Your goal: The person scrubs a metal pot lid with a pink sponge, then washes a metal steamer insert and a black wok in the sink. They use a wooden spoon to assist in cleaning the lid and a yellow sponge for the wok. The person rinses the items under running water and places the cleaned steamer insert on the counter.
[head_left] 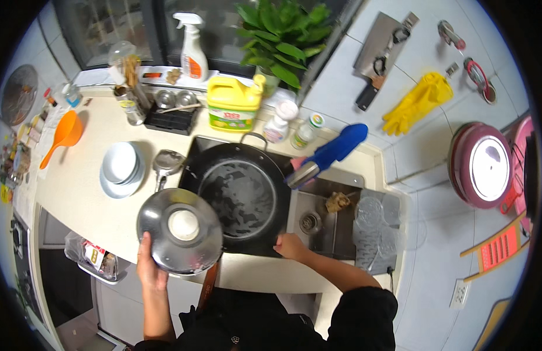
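Observation:
My left hand [151, 268] grips the rim of a domed metal pot lid [160, 240] with a pale round knob [184, 225]. The lid is held over the counter's front edge and overlaps the left side of a large black wok [240, 234]. The wok's inside looks wet; it sits over the sink, its brown handle [208, 285] pointing toward me. My right hand [292, 247] is closed in a fist beside the wok's near right rim. Whatever its fingers hold, if anything, is hidden.
Left of the wok lie a metal ladle-like utensil [167, 162], stacked bowls [119, 162] and an orange ladle [66, 131]. A yellow jug [235, 102] and bottles stand behind. A blue-covered object [335, 151] leans over the sink basin [318, 202]; clear containers [370, 213] are at right.

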Demonstrator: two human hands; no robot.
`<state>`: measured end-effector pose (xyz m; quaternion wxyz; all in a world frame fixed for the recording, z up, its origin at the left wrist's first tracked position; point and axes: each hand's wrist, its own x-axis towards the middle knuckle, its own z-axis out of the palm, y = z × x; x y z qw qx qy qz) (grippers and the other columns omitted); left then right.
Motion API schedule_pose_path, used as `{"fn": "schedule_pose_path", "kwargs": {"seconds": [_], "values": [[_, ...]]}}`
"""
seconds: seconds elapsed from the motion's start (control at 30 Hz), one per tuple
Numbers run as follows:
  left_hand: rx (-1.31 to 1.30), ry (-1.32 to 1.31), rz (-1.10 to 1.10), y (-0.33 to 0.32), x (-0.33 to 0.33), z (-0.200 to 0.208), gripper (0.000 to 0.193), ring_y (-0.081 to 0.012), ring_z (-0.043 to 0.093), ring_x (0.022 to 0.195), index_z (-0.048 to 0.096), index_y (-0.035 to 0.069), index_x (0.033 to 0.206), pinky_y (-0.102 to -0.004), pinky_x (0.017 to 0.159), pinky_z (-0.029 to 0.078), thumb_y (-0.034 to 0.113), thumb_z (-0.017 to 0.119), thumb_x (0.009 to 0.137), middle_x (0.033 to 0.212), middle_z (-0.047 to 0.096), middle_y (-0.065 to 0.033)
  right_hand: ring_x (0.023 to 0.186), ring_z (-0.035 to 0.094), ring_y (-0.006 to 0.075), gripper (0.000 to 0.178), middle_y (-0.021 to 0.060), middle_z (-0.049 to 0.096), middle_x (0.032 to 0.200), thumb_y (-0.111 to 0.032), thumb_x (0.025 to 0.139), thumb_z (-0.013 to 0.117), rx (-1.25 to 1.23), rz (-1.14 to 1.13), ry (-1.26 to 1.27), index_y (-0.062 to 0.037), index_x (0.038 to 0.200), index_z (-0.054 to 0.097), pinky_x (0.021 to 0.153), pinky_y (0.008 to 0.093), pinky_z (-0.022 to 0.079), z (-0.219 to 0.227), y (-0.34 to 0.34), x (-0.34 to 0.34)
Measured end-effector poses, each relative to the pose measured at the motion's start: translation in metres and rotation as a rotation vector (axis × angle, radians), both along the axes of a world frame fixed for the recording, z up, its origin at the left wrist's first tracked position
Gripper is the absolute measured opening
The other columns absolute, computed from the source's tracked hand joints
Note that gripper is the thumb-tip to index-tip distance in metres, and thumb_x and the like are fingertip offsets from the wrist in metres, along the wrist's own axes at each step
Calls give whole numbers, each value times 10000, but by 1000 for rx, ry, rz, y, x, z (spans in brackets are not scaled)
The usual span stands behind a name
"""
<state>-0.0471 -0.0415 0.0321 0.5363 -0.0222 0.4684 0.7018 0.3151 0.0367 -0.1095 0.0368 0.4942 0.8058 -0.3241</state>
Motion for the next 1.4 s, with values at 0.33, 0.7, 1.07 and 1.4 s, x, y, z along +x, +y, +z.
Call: {"fn": "schedule_pose_path", "kwargs": {"seconds": [0.33,0.7,1.07,1.4], "values": [[41,16,-34,25,10,-12,252,-184,622,891,567,47,1094,-317,780,510,207,561,898,1011,634,-75,722,567,345,126,187,569,724,43,718,544,217,-45,462,-7,811,613,644,412,459,102,44,-73],[-42,-219,-124,30,4,-35,185,-178,646,786,589,37,1013,-305,696,541,165,590,880,927,655,-86,810,582,305,139,141,587,849,-113,790,535,857,-77,211,-69,837,658,679,407,494,55,301,-315],[-80,-199,-113,16,-23,-53,243,-209,652,842,558,32,1088,-354,738,549,169,570,888,990,645,-102,913,550,251,167,96,596,926,-98,781,528,956,-58,-270,-45,841,674,731,360,482,5,370,-371],[11,-156,-33,32,-22,-28,218,-198,641,833,585,20,1046,-326,745,534,162,583,880,970,646,-105,799,556,350,135,211,534,832,-42,838,479,663,3,383,16,958,503,692,414,452,65,251,-278]]}}
